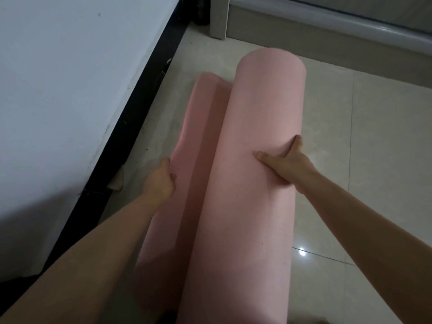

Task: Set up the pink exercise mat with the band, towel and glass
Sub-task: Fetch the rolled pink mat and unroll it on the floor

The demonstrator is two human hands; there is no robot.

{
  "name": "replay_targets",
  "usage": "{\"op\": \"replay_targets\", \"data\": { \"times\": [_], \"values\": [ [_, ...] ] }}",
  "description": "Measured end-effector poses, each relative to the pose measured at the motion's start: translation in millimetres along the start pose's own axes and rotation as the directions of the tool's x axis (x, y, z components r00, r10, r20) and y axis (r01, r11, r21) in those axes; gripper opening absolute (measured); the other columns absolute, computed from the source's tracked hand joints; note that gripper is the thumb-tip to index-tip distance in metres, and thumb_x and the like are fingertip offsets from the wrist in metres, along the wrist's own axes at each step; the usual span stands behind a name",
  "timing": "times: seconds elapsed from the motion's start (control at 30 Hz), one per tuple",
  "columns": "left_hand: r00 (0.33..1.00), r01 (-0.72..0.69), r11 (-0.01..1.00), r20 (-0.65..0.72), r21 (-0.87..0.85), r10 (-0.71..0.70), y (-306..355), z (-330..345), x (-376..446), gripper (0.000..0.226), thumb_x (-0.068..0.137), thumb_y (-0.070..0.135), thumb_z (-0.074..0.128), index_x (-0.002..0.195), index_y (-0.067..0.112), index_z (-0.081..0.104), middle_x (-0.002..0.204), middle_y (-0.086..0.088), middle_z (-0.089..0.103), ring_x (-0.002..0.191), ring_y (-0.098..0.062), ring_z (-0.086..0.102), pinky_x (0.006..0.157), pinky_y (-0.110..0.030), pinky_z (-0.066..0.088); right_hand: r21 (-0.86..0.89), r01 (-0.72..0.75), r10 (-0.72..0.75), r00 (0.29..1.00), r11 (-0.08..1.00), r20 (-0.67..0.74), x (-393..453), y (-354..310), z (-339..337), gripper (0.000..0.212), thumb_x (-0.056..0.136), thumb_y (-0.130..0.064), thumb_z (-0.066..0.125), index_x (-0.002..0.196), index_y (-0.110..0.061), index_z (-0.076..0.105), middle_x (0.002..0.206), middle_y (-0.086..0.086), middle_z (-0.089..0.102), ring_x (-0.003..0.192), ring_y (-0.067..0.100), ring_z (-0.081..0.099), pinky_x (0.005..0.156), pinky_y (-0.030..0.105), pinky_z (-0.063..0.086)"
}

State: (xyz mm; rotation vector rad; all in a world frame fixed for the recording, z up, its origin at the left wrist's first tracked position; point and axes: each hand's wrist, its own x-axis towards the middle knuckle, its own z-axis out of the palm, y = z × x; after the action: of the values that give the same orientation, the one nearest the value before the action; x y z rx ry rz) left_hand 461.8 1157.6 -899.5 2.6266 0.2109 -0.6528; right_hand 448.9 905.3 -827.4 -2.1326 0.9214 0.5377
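Both hands are working the pink mat, which is lying partly rolled on the tiled floor, long axis running 12 to 6. My right hand is pressing into the thick roll from 3 o'clock, thumb and fingers spread around its curve. My left hand is gripping the loose flap edge at 9 o'clock, beside the white wall.

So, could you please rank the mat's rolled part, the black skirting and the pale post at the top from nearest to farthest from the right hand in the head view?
From the right hand:
1. Rolled part of the pink mat: under the hand, touching.
2. Black skirting: left, along the wall.
3. Pale post: top, far end of the floor.
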Motion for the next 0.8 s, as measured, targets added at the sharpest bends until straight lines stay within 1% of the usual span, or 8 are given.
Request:
{"op": "replay_targets", "data": {
  "times": [0.17, 0.43, 0.5, 0.53, 0.6, 0.63, 0.7, 0.8],
  "values": [
    [1.000, -0.012, 1.000, -0.024, -0.002, 0.012, 0, 1, 7, 0.039, 0.096, 0.008, 0.045, 0.133, -0.002, 0.040, 0.124, -0.028, 0.056, 0.114, -0.039, 0.053, 0.092, -0.037, 0.043, 0.055, -0.023, 0.022, 1.000, 0.998, 0.021, 1, 7, -5, 0.111, 0.070, -0.055, 0.069, 0.148, -0.025, -0.004, 0.147, 0.015, 0.035, 0.128, 0.036, 0.042, 0.100, 0.050, 0.043],
    [0.998, 0.047, 0.997, -0.041, 0.067, -0.045, 1, 2, 4, 0.047, 0.094, 0.005, 0.050, 0.139, 0.003, 0.036, 0.125, -0.026, 0.054, 0.114, -0.038, 0.053, 0.091, -0.039, 0.043, 0.071, -0.017, 0.016, 1.000, 0.997, 0.010, -2, 9, -3, 0.110, 0.071, -0.053, 0.069, 0.149, -0.023, -0.002, 0.150, 0.014, 0.030, 0.133, 0.035, 0.037, 0.108, 0.048, 0.036],
    [0.956, -0.145, 0.938, -0.199, 0.316, 0.215, -1, 5, 2, 0.046, 0.082, -0.001, 0.058, 0.127, 0.004, 0.053, 0.116, -0.024, 0.059, 0.106, -0.037, 0.057, 0.082, -0.040, 0.050, -0.084, 0.101, -0.108, 0.990, 0.991, -0.088, -7, 5, -4, 0.107, 0.074, -0.047, 0.069, 0.149, -0.023, -0.003, 0.156, 0.014, 0.015, 0.141, 0.033, 0.024, 0.116, 0.049, 0.022],
    [0.913, -0.258, 0.873, -0.190, 0.415, 0.361, -2, 8, 1, 0.037, 0.074, -0.003, 0.056, 0.109, 0.002, 0.066, 0.105, -0.023, 0.066, 0.097, -0.034, 0.061, 0.074, -0.039, 0.054, -0.202, 0.181, -0.208, 0.971, 0.963, -0.121, -11, 2, -4, 0.101, 0.078, -0.042, 0.067, 0.149, -0.025, -0.003, 0.158, 0.011, 0.006, 0.145, 0.030, 0.014, 0.117, 0.050, 0.014],
    [0.845, -0.398, 0.738, -0.096, 0.545, 0.526, -6, 17, 2, 0.039, 0.065, 0.003, 0.039, 0.081, -0.001, 0.074, 0.091, -0.022, 0.073, 0.088, -0.034, 0.069, 0.067, -0.040, 0.059, -0.431, 0.348, -0.422, 0.903, 0.833, -0.086, -20, -6, -3, 0.087, 0.086, -0.024, 0.058, 0.149, -0.027, -0.001, 0.160, 0.002, -0.003, 0.148, 0.024, -0.002, 0.118, 0.050, 0.004],
    [0.853, -0.421, 0.733, -0.041, 0.534, 0.520, -4, 22, -2, 0.043, 0.067, 0.003, 0.036, 0.085, -0.004, 0.074, 0.096, -0.024, 0.073, 0.092, -0.036, 0.071, 0.073, -0.042, 0.058, -0.528, 0.427, -0.510, 0.860, 0.734, -0.014, -24, -9, -1, 0.083, 0.087, -0.014, 0.052, 0.149, -0.027, -0.002, 0.160, -0.001, -0.001, 0.148, 0.021, -0.004, 0.119, 0.048, 0.002],
    [0.918, -0.362, 0.829, 0.010, 0.427, 0.396, 0, 27, -4, 0.041, 0.083, 0.001, 0.042, 0.119, -0.006, 0.061, 0.128, -0.027, 0.057, 0.123, -0.039, 0.053, 0.102, -0.042, 0.044, -0.651, 0.571, -0.585, 0.777, 0.500, 0.232, -35, -15, 8, 0.084, 0.086, 0.001, 0.040, 0.148, -0.028, -0.007, 0.160, -0.004, 0.004, 0.148, 0.017, -0.004, 0.119, 0.044, -0.004],
    [0.968, -0.248, 0.864, 0.145, 0.438, 0.205, -8, 36, 1, 0.045, 0.098, 0.022, 0.039, 0.140, 0.007, 0.037, 0.151, -0.017, 0.029, 0.142, -0.030, 0.024, 0.114, -0.036, 0.027, -0.672, 0.684, -0.529, 0.696, 0.285, 0.485, -45, -19, 28, 0.073, 0.091, -0.007, 0.033, 0.149, -0.026, -0.008, 0.157, -0.001, 0.017, 0.147, 0.017, 0.002, 0.117, 0.048, -0.007]
  ]
}}
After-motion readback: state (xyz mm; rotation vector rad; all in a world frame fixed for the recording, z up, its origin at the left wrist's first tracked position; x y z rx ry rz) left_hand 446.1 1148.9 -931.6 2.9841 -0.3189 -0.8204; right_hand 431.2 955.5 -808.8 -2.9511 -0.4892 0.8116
